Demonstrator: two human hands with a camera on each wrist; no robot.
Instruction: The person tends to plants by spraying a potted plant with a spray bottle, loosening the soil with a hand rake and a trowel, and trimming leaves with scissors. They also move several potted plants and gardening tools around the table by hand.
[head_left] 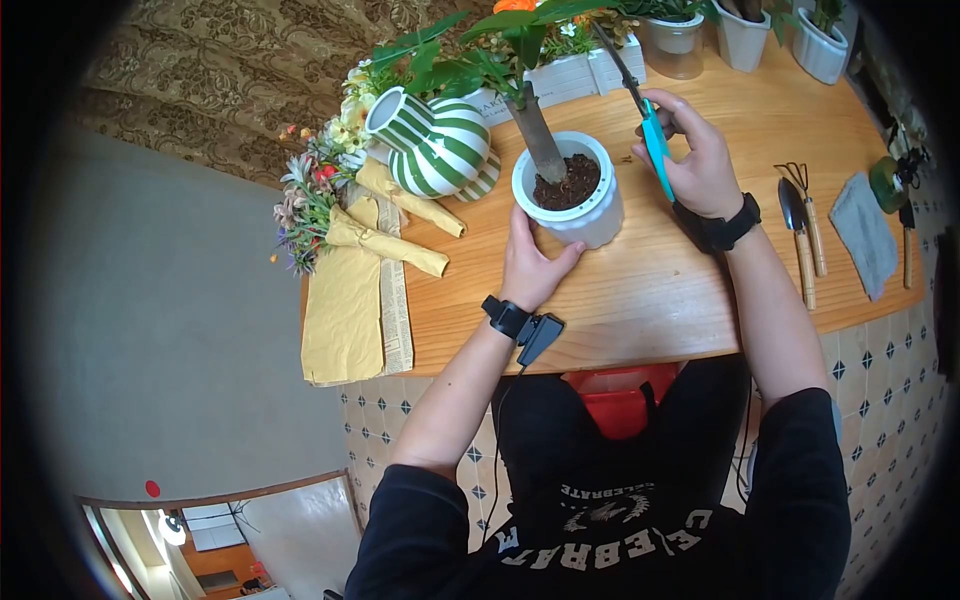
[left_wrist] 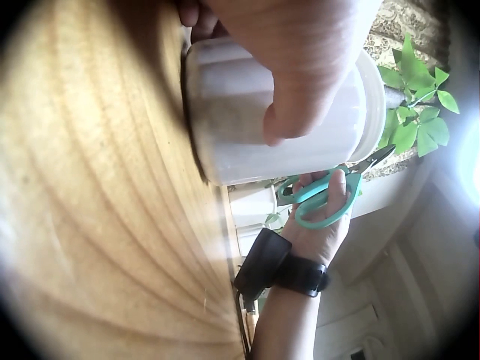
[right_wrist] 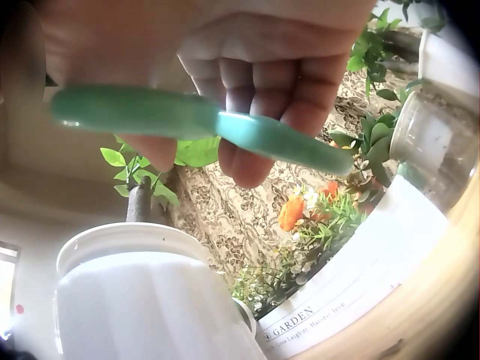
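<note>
A white pot [head_left: 600, 232] holds dark soil and a plant with a thick stem [head_left: 537, 135] and green leaves. The left hand [head_left: 537, 262] grips the pot's near left side, thumb along the wall; in the left wrist view that hand [left_wrist: 300, 60] lies over the white pot [left_wrist: 240, 120]. To the pot's right, the right hand [head_left: 700, 160] holds teal-handled scissors [head_left: 655, 150], dark blades pointing up and away from the body. Fingers pass through the teal handles [left_wrist: 322, 199] in the left wrist view. In the right wrist view the handles [right_wrist: 247, 129] cross below the palm.
A green-striped vase [head_left: 440, 150], wrapped flowers [head_left: 385, 245] and yellow paper [head_left: 342, 320] lie left. A white planter box [head_left: 585, 75] and several pots stand behind. At right are a small trowel [head_left: 797, 225], a hand rake [head_left: 812, 215] and a grey cloth [head_left: 863, 235].
</note>
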